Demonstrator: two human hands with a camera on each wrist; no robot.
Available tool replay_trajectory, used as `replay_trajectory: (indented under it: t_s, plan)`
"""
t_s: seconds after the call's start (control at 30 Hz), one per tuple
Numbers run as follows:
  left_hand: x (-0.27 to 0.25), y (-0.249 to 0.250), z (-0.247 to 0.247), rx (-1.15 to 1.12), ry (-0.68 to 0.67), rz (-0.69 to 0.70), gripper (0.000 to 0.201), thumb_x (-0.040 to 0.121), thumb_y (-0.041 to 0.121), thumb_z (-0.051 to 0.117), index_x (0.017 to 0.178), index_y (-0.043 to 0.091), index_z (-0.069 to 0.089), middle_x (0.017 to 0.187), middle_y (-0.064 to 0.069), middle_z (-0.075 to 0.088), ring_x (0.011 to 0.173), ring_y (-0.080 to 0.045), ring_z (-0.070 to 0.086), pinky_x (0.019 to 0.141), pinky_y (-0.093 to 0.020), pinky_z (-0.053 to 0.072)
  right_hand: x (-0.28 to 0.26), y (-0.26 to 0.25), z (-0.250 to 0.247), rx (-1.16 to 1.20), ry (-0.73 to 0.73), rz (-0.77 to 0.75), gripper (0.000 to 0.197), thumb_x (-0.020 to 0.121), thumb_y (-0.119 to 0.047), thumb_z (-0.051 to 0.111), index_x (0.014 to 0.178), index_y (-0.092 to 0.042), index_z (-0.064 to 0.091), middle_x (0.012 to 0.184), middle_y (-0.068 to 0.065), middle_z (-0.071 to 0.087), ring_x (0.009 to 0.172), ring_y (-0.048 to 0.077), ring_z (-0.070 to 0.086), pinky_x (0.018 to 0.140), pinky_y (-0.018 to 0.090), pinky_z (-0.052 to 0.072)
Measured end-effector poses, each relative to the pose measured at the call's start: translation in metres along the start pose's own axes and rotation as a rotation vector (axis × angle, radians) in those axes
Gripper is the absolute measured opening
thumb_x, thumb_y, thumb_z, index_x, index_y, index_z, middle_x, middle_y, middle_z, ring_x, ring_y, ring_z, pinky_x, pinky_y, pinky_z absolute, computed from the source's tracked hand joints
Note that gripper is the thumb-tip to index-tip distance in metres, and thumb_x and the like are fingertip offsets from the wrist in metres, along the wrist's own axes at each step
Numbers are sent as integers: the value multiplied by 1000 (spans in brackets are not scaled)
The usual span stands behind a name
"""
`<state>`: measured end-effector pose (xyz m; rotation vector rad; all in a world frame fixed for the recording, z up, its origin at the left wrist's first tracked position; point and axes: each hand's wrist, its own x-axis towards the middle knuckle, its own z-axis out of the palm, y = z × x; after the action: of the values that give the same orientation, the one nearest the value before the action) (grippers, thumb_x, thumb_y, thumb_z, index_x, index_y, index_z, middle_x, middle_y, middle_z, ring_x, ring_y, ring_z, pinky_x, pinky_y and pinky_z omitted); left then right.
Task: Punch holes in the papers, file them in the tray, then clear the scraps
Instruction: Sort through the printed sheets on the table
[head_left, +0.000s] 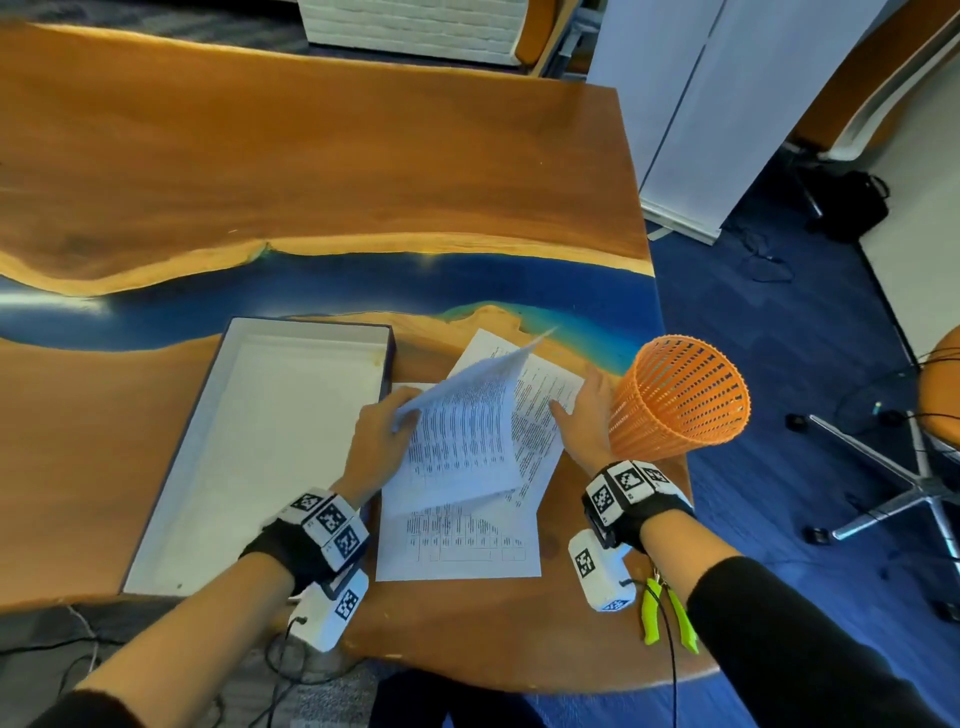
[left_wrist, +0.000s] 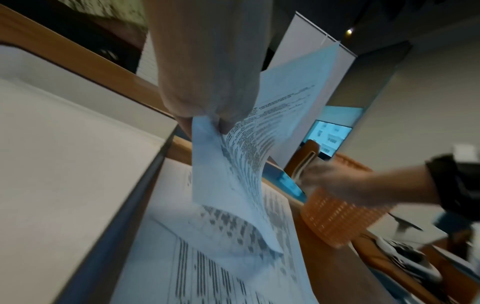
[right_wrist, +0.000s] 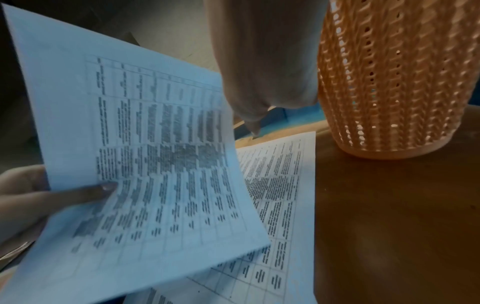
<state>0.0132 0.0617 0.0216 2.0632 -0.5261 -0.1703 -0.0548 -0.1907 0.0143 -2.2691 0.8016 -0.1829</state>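
Now pinching 1 printed sheet (head_left: 462, 436) by its left edge with the left hand (head_left: 376, 441), thumb on top and fingers curled beneath, and holding it raised and bowed above the other papers (head_left: 457, 545). Hovering the right hand (head_left: 584, 415) over the right side of the pile, fingers loose and straight, gripping nothing, just beside the orange mesh basket (head_left: 680, 397). Leaving the remaining papers flat on the desk (head_left: 311, 171), 1 angled sheet (head_left: 540, 384) fanned out toward the blue resin strip. Sitting immediately left of the pile, the open white tray (head_left: 156, 514) with dark outer walls, its near-right wall next to the left wrist. Standing the basket upright at the right edge of the desk, well apart from the tray. Lying near the front-right edge, behind the right wrist, green-handled pliers (head_left: 667, 613), partly hidden by the wrist camera. Showing motion blur in both wrist views, the print unreadable.
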Motion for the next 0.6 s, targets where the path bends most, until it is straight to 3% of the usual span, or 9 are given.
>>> replay_trajectory:
  t_s: [0.1, 0.23, 0.47, 0.6]
  plan:
    - [16, -5, -12, -1, 66, -34, 16, 93, 2, 53, 106, 4, 63, 90, -9, 67, 75, -18, 63, 65, -26, 49, -4, 9, 8, -3, -41, 125, 73, 80, -8, 70, 137, 4, 26, 142, 23, 30, 132, 37, 31, 112, 46, 29]
    - [32, -11, -18, 9, 114, -64, 32, 95, 14, 52, 126, 6, 56, 100, -15, 70, 81, -33, 67, 71, -46, 57, -6, 20, 26, -74, -144, 218, 82, 79, -18, 72, 139, 5, 22, 150, 21, 20, 137, 39, 24, 113, 50, 27]
    - [51, -11, -14, 7, 160, -104, 33, 97, 14, 50, 129, 7, 53, 99, -10, 68, 81, -30, 65, 72, -46, 56, -8, 5, 43, -218, -127, 452, 111, 59, -40, 85, 136, 6, 19, 142, 27, 26, 130, 40, 31, 105, 47, 34]
    - [56, -13, -14, 11, 169, -99, 32, 97, 14, 50, 128, 6, 54, 98, -12, 68, 81, -30, 65, 70, -43, 55, -5, -1, 59, -268, -52, 546, 115, 47, -43, 90, 128, 4, 24, 134, 25, 34, 120, 34, 41, 96, 39, 44]
